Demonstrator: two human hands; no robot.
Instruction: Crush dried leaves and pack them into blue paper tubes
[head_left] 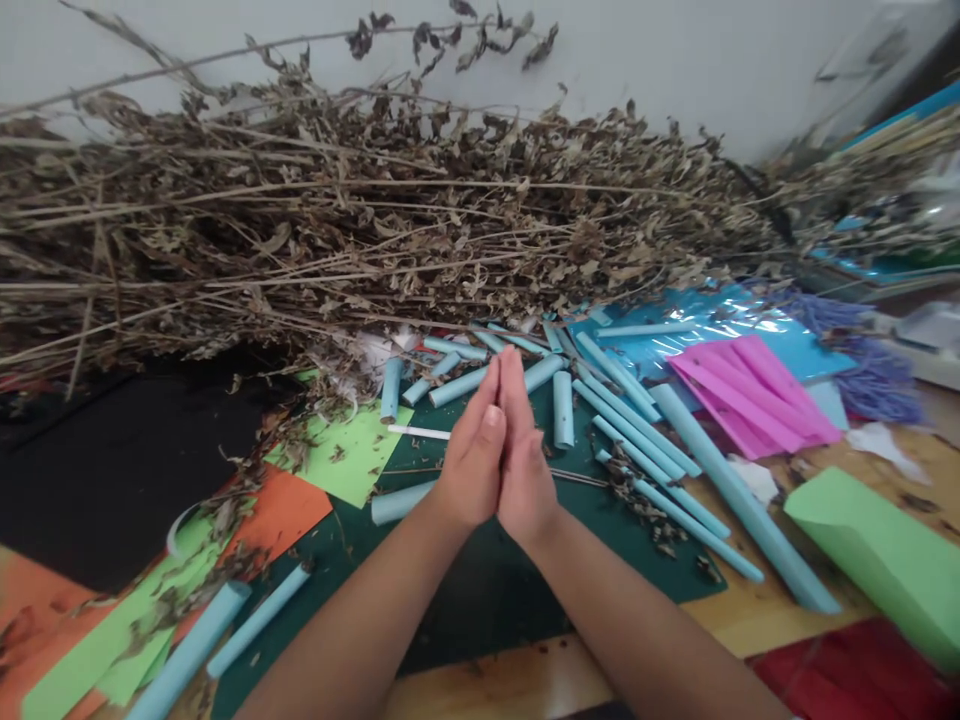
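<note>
My left hand point(471, 455) and my right hand point(525, 455) are pressed palm to palm above the dark green mat point(480, 620). The fingers of both are stretched out straight and point away from me. Nothing shows between the palms, though their inner faces are hidden. Around them lie light blue paper tubes point(562, 408) of several lengths. One short tube point(401, 503) lies just left of my left wrist. A thin white stick point(416, 432) runs behind my left hand, and thin rods point(577, 477) show to the right of my right hand.
A big heap of dried leafy stems point(420, 220) spans the back by the wall. At right lie pink paper point(754, 395), a shiny blue packet point(720, 325), purple fringe point(874, 380) and green paper point(885, 550). Black point(120, 470) and orange sheets point(281, 520) lie at left.
</note>
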